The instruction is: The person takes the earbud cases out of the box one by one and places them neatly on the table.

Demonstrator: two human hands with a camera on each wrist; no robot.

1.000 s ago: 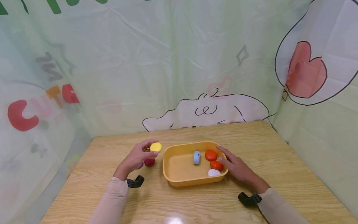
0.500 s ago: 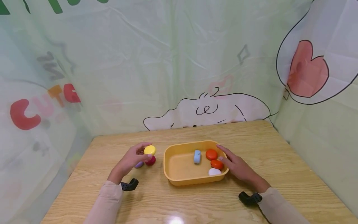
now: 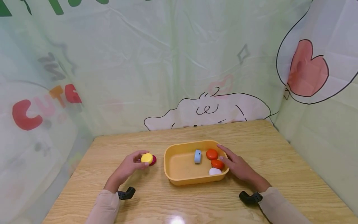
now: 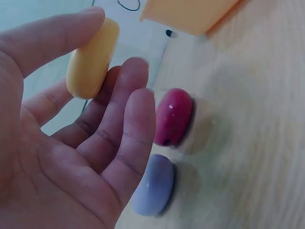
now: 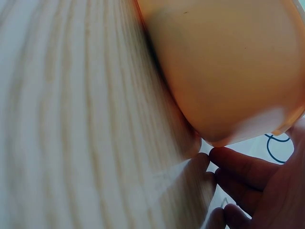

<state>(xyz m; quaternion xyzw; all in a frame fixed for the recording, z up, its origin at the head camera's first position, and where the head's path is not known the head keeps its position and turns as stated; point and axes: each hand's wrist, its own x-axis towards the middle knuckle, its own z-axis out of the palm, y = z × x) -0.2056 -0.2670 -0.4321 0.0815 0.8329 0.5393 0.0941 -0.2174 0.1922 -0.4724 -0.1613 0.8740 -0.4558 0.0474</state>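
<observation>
Between thumb and fingertips my left hand (image 3: 132,165) pinches a yellow disc-shaped bead (image 3: 146,158), seen edge-on as a yellow bead (image 4: 94,62) in the left wrist view. Past the fingers, a magenta bead (image 4: 174,117) with a small dark hole lies on the table beside a lavender bead (image 4: 155,185). The head view shows the magenta bead (image 3: 153,160) partly behind the yellow one. My right hand (image 3: 237,165) grips the right end of a yellow-orange tray (image 3: 193,180), thumb over the rim, fingers along the outer wall (image 5: 228,71).
Inside the tray sit a light blue bead (image 3: 197,156) on its edge, two orange-red beads (image 3: 212,154) and a white bead (image 3: 214,171), mostly toward the right. A printed cloth (image 3: 134,68) hangs behind the wooden table (image 3: 156,202).
My left hand has moved left, away from the tray, and lower with the yellow bead, now overlapping the magenta bead in the head view. The right hand and tray stay in place.
</observation>
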